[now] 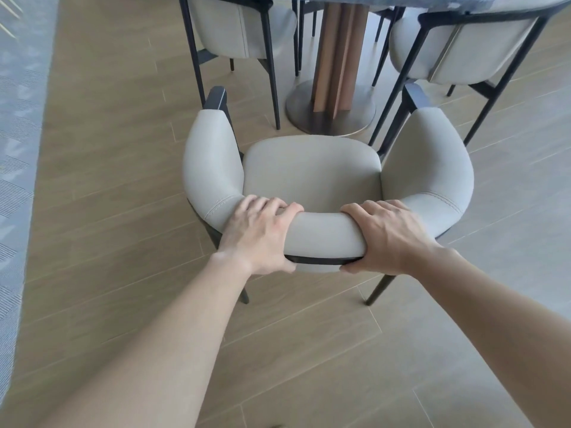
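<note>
Both hands clamp the backrest of the grey chair (312,168): left hand (258,234) and right hand (387,237) (thumbs underneath). It stands on wooden floor (117,168), desk pedestal (332,57) at twelve o'clock.

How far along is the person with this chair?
Done: the far-left chair and far-right chair stand close against the table. In hand: the left hand and right hand both grip the near chair's backrest. Left, likely: its seat stands short of the table base, so it wants sliding in.

Upright pale-grey padded armchair (312,174) on dark legs, facing the table pedestal (338,54)
</note>
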Demonstrator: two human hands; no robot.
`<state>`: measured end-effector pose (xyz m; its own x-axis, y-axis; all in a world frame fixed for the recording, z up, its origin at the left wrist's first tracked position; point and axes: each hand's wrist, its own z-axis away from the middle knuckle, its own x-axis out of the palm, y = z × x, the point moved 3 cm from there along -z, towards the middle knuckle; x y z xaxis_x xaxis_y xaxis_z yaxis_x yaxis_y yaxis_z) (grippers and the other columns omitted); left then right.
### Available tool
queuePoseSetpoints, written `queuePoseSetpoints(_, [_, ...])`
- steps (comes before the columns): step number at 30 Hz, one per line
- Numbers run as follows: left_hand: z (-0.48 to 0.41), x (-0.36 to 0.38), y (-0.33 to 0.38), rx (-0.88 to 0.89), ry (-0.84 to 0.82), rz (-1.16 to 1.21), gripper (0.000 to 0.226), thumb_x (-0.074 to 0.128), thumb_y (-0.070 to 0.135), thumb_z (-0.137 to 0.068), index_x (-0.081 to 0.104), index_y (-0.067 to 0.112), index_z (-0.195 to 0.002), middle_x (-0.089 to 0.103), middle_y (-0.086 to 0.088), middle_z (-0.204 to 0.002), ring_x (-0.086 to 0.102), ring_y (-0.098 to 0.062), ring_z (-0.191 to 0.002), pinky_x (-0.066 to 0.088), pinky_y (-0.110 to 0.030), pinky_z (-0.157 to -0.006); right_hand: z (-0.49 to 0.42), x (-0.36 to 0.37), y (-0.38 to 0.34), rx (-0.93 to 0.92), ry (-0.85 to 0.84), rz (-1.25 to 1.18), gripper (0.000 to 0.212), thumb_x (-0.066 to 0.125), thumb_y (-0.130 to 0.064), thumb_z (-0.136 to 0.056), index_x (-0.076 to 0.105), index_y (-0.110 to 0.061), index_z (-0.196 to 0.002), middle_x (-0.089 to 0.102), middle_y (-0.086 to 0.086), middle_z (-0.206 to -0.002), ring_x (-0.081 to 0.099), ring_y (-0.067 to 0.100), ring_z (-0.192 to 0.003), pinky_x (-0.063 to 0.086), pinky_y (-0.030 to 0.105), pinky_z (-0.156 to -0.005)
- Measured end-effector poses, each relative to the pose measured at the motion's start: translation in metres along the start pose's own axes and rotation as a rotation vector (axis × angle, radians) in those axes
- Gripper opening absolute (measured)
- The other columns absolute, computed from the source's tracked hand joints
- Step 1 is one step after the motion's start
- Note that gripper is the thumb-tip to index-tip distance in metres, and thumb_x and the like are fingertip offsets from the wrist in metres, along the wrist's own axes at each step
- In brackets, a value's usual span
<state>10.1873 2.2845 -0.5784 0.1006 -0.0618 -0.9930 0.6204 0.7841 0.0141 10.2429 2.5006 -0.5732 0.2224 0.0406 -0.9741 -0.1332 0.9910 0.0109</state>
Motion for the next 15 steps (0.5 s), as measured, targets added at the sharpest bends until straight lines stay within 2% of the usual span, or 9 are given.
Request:
queuePoseSetpoints(5, [-0.006, 0.005, -0.006, 0.06, 0.015, -0.043, 0.087, 0.074, 0.07, -0.059, 0.046, 0.035, -0.134, 0.059, 0.007, -0.124, 0.057, -0.025, -0.117, 0.035, -0.042, -0.112, -0.003, 0.002, 0.004, -0.019, 0.054, 0.075, 0.096, 0.064, -0.09, -0.057, 0.053, -0.03, -0.132, 0.065, -0.007, -0.106, 0.067, 0.02, -0.103, 0.045, 0.036, -0.095])
queuePoseSetpoints(15, [-0.069, -0.006, -0.06, 0.142, 0.0, -0.064, 0.085, 0.074, 0.069, -0.059, 0.047, 0.034, -0.132, 0.059, 0.007, -0.119, 0.058, -0.024, -0.112, 0.038, -0.041, -0.108, -0.067, -0.012, 0.004, 0.053, 0.031, 0.067, 0.094, 0.056, -0.091, -0.057, 0.055, -0.031, -0.129, 0.064, -0.009, -0.103, 0.066, 0.02, -0.101, 0.045, 0.037, -0.091])
